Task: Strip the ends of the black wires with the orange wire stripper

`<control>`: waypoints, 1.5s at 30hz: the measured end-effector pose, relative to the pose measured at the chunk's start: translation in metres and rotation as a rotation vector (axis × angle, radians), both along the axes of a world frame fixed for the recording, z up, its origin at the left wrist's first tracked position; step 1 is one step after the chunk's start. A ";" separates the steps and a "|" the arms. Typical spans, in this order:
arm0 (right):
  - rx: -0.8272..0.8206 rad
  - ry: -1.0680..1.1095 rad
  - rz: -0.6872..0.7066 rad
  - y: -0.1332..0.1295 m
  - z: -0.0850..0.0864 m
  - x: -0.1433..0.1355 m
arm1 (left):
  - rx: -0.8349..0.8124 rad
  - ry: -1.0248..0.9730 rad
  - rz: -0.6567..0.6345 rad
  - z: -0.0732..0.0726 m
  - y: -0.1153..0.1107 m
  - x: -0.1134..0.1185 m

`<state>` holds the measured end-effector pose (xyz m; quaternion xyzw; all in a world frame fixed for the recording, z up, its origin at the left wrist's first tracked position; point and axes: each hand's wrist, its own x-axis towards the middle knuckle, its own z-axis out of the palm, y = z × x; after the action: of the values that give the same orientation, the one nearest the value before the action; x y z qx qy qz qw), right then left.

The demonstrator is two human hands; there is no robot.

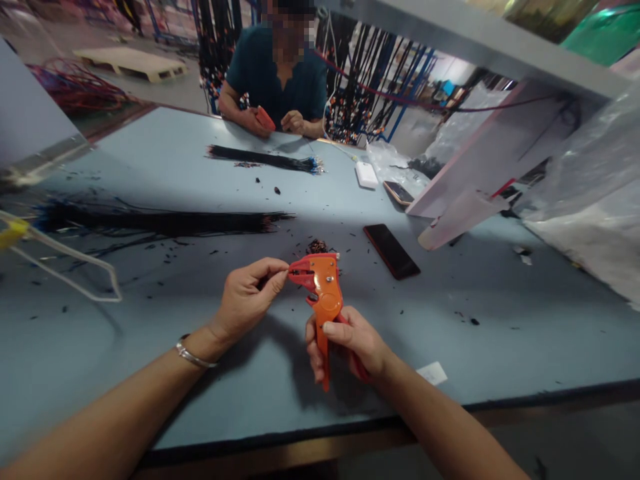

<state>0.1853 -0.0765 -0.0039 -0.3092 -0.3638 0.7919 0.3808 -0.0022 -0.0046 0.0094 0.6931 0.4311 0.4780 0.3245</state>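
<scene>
My right hand (350, 340) is wrapped round the handles of an orange and red wire stripper (329, 287), held upright over the table with its jaws pointing left. At the mouth of those jaws my left hand (253, 293) is closed in a pinch, thumb against forefinger. Whatever sits between these fingertips is too small or hidden to name. Just behind the tool's head lies a small heap of dark clippings (317, 247). A long bundle of black wires (170, 221) rests on the table beyond my left hand.
Across the blue-grey table (465, 287) a person (280, 80) holds a red tool (265, 119). A second wire bundle (265, 159) lies before them. A dark phone (391, 251), another phone (399, 193) and a white box (367, 175) lie right. A white wire frame (75, 257) juts in at left.
</scene>
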 end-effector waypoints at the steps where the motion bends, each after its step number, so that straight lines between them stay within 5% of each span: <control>1: 0.005 -0.001 0.002 0.000 0.000 0.000 | 0.008 0.009 0.004 0.001 -0.001 0.000; 15: 0.038 -0.007 -0.034 -0.003 -0.003 -0.007 | 0.138 0.115 0.020 0.005 -0.006 0.001; 25: 0.035 -0.049 -0.132 -0.001 -0.006 -0.016 | 0.089 0.088 0.061 0.000 -0.005 0.002; 31: 0.098 0.093 -0.233 0.005 -0.002 0.000 | 0.003 0.059 0.202 -0.005 0.005 -0.001; 35: 0.028 0.093 -0.168 0.010 -0.003 0.011 | -0.021 0.034 0.199 -0.009 0.007 -0.003; 41: 0.007 -0.167 -0.030 0.009 0.003 0.008 | -0.046 0.016 0.184 -0.007 0.003 -0.002; 45: 0.367 -0.573 -0.055 0.006 0.017 0.011 | -0.091 -0.048 0.166 -0.009 0.004 -0.001</control>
<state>0.1964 -0.0706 0.0132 -0.4554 -0.5838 0.5836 0.3335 -0.0029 -0.0009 0.0005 0.6281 0.5002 0.4996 0.3250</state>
